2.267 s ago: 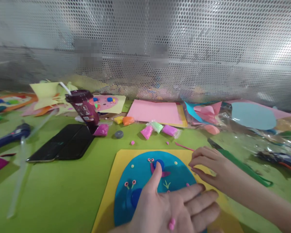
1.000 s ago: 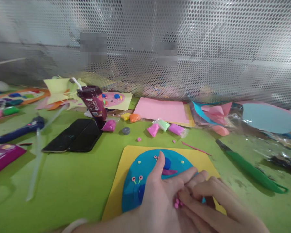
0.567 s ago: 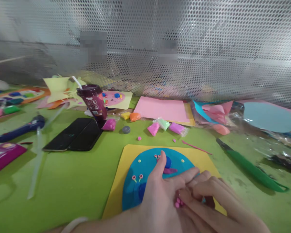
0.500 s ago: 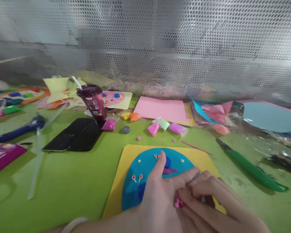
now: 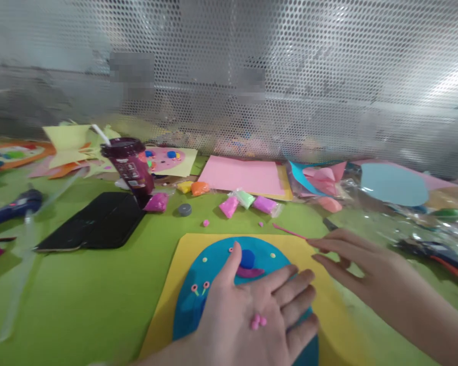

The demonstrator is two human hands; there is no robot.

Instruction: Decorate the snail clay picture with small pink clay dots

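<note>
My left hand [image 5: 248, 315] lies palm up with its fingers stretched out, and several small pink clay balls [image 5: 258, 322] rest on the palm. Beneath it is a blue round card [image 5: 189, 284] on a yellow sheet [image 5: 164, 300]. Clay shapes decorate the card: a dark blue disc [image 5: 247, 259], a purple strip [image 5: 250, 273] and stalked eyes [image 5: 200, 288]. My right hand [image 5: 351, 264] reaches in from the right. Its fingertips touch or hover over the near end of a thin pink stick [image 5: 288, 231], with thumb and forefinger apart.
Clay packets [image 5: 228, 206], a grey cap [image 5: 184, 209] and pink paper [image 5: 240, 175] lie beyond the card. To the left are a purple cup [image 5: 132, 170] with a straw, a black folding phone [image 5: 95, 221] and a glue gun [image 5: 15, 206]. Perforated metal [image 5: 229, 76] stands behind.
My right hand has left the left palm and moved right and away to the pink stick, covering most of the green-handled tool. My left palm has opened out, exposing the pink balls.
</note>
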